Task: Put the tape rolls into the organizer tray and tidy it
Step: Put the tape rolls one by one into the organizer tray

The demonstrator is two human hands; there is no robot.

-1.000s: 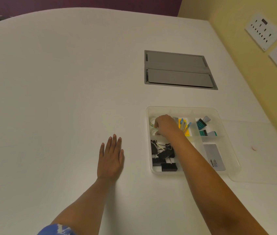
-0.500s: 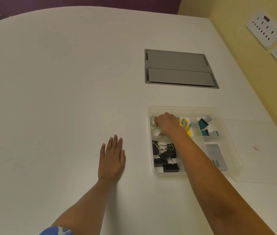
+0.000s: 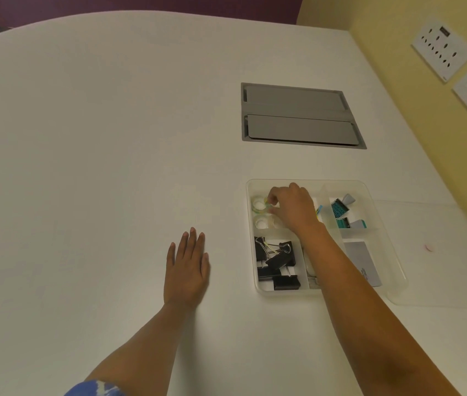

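Nearest me, the left hand [image 3: 187, 267] lies flat and open on the white table [image 3: 83, 167], holding nothing, just beside the organizer tray [image 3: 397, 284]. In the tray's near-left compartment sit black binder clips [image 3: 276, 262]; a grey card [image 3: 365, 260] near the right edge carries print too small to read. Farther in, the right hand [image 3: 293, 208] pinches a clear tape roll [image 3: 259, 203] in the far-left compartment, above another roll [image 3: 261, 223]. Best set it down flat, snug against its neighbours.
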